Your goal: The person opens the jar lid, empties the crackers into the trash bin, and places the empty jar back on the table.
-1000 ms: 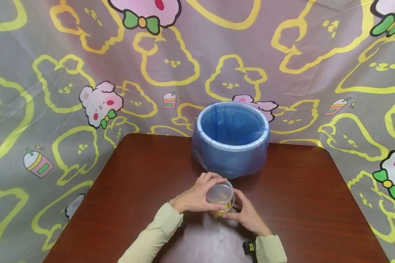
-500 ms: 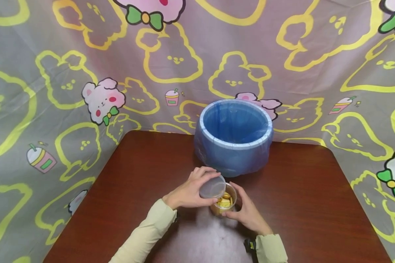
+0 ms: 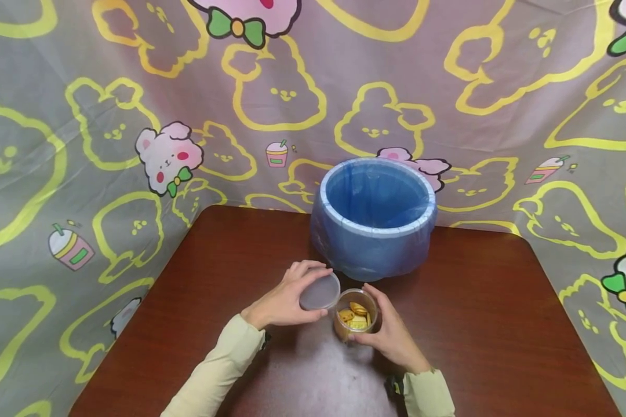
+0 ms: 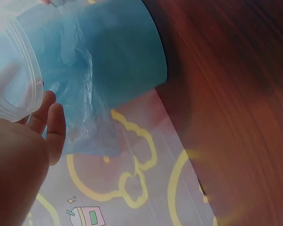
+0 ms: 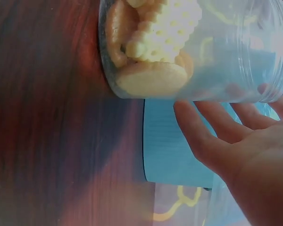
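Note:
My left hand [image 3: 287, 298] holds a round translucent lid [image 3: 320, 291] by its edge, tilted, just left of the jar. In the left wrist view the ridged rim of the lid [image 4: 34, 70] shows beyond the fingers. A clear plastic jar [image 3: 341, 330] stands upright on the table, its mouth uncovered. Inside it lie several yellow-brown biscuits [image 3: 358, 319], filling the lower part. My right hand [image 3: 391, 330] grips the jar from the right, thumb at the near side. The right wrist view shows fingers [image 5: 221, 117] along the jar wall and a waffle-patterned biscuit [image 5: 167, 33] within.
Behind both hands stands a wide blue bin [image 3: 370, 252] lined with a thin clear bag folded over its pale rim. The reddish-brown table [image 3: 229, 255] is enclosed by a patterned cloth [image 3: 281, 87] at the back and sides.
The lid has come off the jar's mouth and moved left with my left hand, uncovering the biscuits. My right hand has kept its hold on the jar, which stays nearly in place.

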`<move>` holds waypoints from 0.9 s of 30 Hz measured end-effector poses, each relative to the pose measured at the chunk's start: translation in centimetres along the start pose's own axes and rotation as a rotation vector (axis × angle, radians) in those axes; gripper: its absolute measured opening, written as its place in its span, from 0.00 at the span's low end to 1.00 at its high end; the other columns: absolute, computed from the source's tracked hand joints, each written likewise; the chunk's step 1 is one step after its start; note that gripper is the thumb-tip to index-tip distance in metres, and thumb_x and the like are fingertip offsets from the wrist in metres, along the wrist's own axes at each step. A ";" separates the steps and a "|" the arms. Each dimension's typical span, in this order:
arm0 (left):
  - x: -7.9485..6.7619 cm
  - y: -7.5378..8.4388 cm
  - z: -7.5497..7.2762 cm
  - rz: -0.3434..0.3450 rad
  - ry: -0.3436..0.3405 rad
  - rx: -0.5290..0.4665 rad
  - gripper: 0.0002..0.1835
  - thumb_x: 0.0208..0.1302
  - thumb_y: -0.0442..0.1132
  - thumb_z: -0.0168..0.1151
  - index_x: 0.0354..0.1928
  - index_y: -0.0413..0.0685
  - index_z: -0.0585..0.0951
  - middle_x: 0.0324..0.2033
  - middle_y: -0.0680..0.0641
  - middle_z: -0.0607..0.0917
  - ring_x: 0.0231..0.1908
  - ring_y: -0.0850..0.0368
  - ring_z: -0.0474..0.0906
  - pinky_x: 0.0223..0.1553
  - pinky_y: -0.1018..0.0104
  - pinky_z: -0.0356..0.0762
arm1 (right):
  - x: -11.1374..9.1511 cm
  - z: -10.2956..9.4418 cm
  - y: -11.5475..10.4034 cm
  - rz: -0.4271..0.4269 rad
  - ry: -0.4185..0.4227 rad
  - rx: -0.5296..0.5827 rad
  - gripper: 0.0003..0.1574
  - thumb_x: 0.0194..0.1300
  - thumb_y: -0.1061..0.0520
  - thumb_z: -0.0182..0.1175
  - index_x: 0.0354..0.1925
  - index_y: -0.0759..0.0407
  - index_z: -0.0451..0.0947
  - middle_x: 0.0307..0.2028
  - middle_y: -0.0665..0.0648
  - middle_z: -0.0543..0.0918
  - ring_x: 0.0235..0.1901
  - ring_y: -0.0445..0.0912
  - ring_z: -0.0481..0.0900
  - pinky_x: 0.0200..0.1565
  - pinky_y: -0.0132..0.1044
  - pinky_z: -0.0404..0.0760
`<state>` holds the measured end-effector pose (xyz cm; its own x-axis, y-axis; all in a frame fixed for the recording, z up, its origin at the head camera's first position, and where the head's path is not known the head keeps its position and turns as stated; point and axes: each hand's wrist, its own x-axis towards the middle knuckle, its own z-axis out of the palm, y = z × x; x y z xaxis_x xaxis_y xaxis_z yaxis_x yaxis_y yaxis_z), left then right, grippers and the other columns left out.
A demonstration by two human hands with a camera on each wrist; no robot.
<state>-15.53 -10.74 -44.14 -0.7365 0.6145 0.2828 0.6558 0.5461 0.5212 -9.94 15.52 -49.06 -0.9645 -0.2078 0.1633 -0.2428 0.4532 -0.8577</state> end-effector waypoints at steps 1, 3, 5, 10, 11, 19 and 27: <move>-0.1 -0.1 -0.1 -0.002 0.001 -0.002 0.42 0.50 0.57 0.70 0.69 0.69 0.66 0.64 0.53 0.67 0.61 0.57 0.61 0.52 0.56 0.70 | 0.0 0.0 0.0 -0.001 0.003 -0.007 0.64 0.40 0.46 0.80 0.70 0.53 0.58 0.66 0.56 0.70 0.63 0.50 0.71 0.63 0.52 0.68; -0.2 -0.3 -0.2 -0.011 0.001 0.001 0.42 0.50 0.57 0.71 0.69 0.69 0.66 0.64 0.53 0.67 0.61 0.57 0.61 0.52 0.56 0.70 | 0.0 0.0 0.0 -0.002 0.009 -0.015 0.64 0.40 0.45 0.80 0.71 0.54 0.58 0.65 0.56 0.71 0.63 0.50 0.71 0.63 0.53 0.67; -0.2 -0.5 -0.3 -0.019 0.002 0.007 0.42 0.49 0.58 0.71 0.69 0.69 0.66 0.64 0.53 0.67 0.61 0.57 0.61 0.52 0.56 0.70 | 0.0 0.1 0.1 -0.001 0.013 -0.019 0.64 0.39 0.45 0.80 0.71 0.53 0.59 0.64 0.56 0.72 0.62 0.50 0.72 0.62 0.53 0.67; -0.6 -1.1 -0.6 -0.038 0.011 0.024 0.42 0.49 0.59 0.71 0.69 0.67 0.67 0.64 0.53 0.68 0.60 0.57 0.61 0.51 0.56 0.69 | 0.1 0.2 0.5 0.003 0.018 -0.027 0.65 0.39 0.46 0.80 0.71 0.55 0.59 0.62 0.56 0.74 0.61 0.50 0.73 0.62 0.52 0.68; -0.7 -1.2 -0.7 -0.040 0.016 0.026 0.42 0.49 0.58 0.71 0.68 0.66 0.67 0.64 0.52 0.68 0.60 0.56 0.61 0.51 0.56 0.69 | 0.1 0.2 0.5 0.004 0.017 -0.029 0.65 0.39 0.46 0.80 0.71 0.55 0.59 0.62 0.56 0.74 0.61 0.50 0.73 0.62 0.52 0.69; -1.2 -2.2 -1.0 -0.044 0.054 0.075 0.42 0.47 0.55 0.72 0.67 0.62 0.69 0.63 0.49 0.69 0.58 0.53 0.64 0.49 0.56 0.69 | 0.1 0.2 0.6 -0.003 0.018 -0.042 0.63 0.40 0.44 0.80 0.70 0.52 0.60 0.61 0.55 0.75 0.60 0.49 0.73 0.61 0.51 0.70; -1.5 -3.0 -1.2 -0.055 0.049 0.128 0.42 0.47 0.54 0.72 0.66 0.59 0.70 0.63 0.48 0.69 0.57 0.51 0.66 0.50 0.55 0.68 | 0.1 0.2 0.7 0.027 0.017 -0.043 0.64 0.39 0.45 0.80 0.70 0.53 0.60 0.61 0.56 0.74 0.61 0.50 0.73 0.62 0.55 0.68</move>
<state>-16.59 -13.96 -45.17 -0.7770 0.5550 0.2971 0.6277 0.6484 0.4308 -10.21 15.58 -49.73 -0.9722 -0.1805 0.1489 -0.2206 0.4949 -0.8405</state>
